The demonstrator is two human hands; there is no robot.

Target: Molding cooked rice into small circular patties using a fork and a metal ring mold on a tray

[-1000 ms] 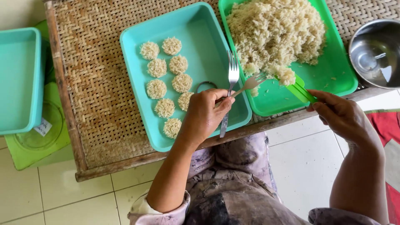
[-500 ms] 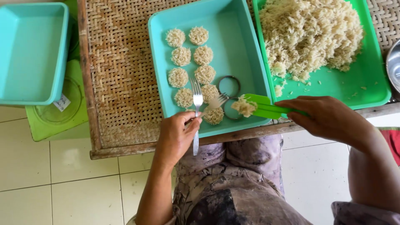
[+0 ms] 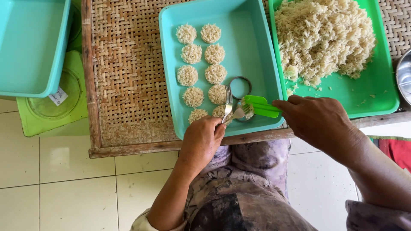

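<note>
Left hand (image 3: 200,141) clamped on fork (image 3: 227,105), right hand (image 3: 319,119) on green tongs (image 3: 261,107), meeting over ring mould (image 3: 239,87) to steady noodles.

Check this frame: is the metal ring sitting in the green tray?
No, the ring lies in the teal tray, beside the noodle discs, while the green tray holds only loose noodles.

A single head-mounted camera looks almost straight down from above the person's lap. It faces the near edge of the woven rattan desk (image 3: 128,85) at close range. The square turquoise plastic tray (image 3: 252,51) sits at frame centre. The view takes in both forearms, the knees and the white tiled floor (image 3: 64,188). No second view overlaps it.
</note>
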